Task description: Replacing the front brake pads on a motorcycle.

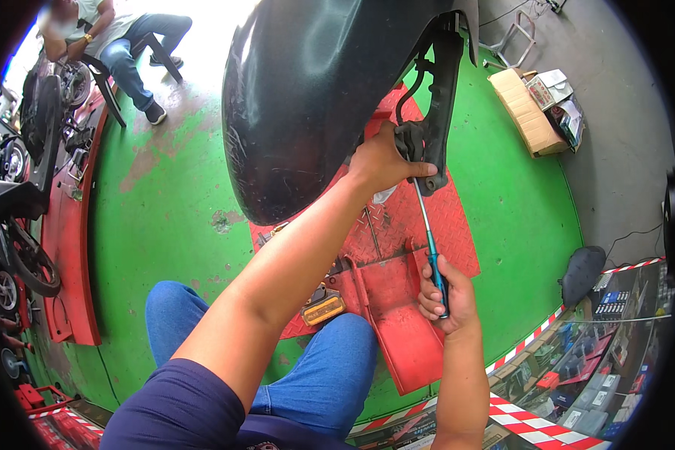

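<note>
My right hand [450, 294] is wrapped round the teal handle of a screwdriver [426, 217], whose long metal shaft points up and away from me. Its tip meets the underside of a dark brake caliper [409, 142], though the exact contact spot is hidden. Around that caliper my left hand [382, 161] is closed, its thumb laid across the front and its other fingers out of sight behind. The caliper sits beside the lower end of a black fork leg [444, 105], with a black hose running up from it. A scuffed black front fender [300, 105] hangs just to the left.
Beneath the parts lies a red lift platform [367, 232] with a raised red channel [405, 345]. A yellow-and-black item [322, 306] rests near my knee. Cardboard boxes [529, 112] stand at right, a glass display case [577, 375] at lower right. A person [124, 45] sits far left near motorcycles.
</note>
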A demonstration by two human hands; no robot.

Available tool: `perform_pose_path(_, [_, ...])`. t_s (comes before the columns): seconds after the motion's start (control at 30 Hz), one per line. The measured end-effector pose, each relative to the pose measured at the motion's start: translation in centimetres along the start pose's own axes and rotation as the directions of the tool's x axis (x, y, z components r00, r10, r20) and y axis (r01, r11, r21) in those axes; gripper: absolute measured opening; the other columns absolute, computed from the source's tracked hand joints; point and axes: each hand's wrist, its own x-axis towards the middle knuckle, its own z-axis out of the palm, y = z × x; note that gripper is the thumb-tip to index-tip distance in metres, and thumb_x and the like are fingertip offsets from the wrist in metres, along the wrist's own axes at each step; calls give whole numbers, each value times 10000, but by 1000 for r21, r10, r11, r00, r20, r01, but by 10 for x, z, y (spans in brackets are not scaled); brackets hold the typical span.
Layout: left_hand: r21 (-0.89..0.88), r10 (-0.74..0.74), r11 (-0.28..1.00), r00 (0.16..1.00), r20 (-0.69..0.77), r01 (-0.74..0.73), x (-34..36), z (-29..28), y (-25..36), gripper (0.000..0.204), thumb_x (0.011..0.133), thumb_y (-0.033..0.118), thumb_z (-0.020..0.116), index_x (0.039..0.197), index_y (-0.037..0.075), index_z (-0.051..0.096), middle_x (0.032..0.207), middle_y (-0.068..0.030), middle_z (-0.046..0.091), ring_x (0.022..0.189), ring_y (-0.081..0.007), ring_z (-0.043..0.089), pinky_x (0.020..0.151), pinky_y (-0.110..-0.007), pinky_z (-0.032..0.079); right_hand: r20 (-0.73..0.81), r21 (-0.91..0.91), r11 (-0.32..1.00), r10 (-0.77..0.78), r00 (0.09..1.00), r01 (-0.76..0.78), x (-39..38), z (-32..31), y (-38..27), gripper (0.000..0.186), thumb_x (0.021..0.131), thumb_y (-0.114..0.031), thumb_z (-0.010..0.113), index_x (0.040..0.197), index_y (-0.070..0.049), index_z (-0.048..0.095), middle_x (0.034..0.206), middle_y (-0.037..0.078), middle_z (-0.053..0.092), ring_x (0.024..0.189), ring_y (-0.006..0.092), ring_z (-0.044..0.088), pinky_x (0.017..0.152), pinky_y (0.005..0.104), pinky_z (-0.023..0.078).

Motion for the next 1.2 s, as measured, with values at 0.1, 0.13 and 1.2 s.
perform_pose_path(0.1, [33, 1, 999, 1000, -16, 0, -1, 1, 1, 1134, 524, 650, 922, 1313, -37, 483, 1152, -231, 706, 1099, -368, 698, 938, -437, 535, -36, 3, 999, -33, 999, 33, -2, 13, 7, 358, 1050, -447, 510, 958, -107, 574, 561, -18, 467, 359, 101, 390, 353, 261, 337])
perform_pose_path(0.13, [50, 8, 999, 1000, -27, -6, -2, 1, 2, 1123, 526, 655, 918, 1309, -28, 491, 1143, -222, 711, 1089, -364, 701, 930, -441, 536, -52, 4, 999, -37, 998, 37, -3, 16, 8, 361, 1050, -451, 508, 955, -108, 572, 562, -21, 467, 360, 98, 389, 353, 260, 337])
perform_pose_path(1.2, [-110, 82, 990, 997, -12, -83, 8, 11, -15, 1191, 534, 542, 977, 1412, -29, 410, 1273, -261, 635, 1209, -376, 638, 1013, -425, 502, 24, -44, 999, 31, 999, -30, 15, -32, -4, 376, 1058, -415, 493, 954, -73, 613, 554, 10, 482, 353, 105, 390, 350, 259, 345])
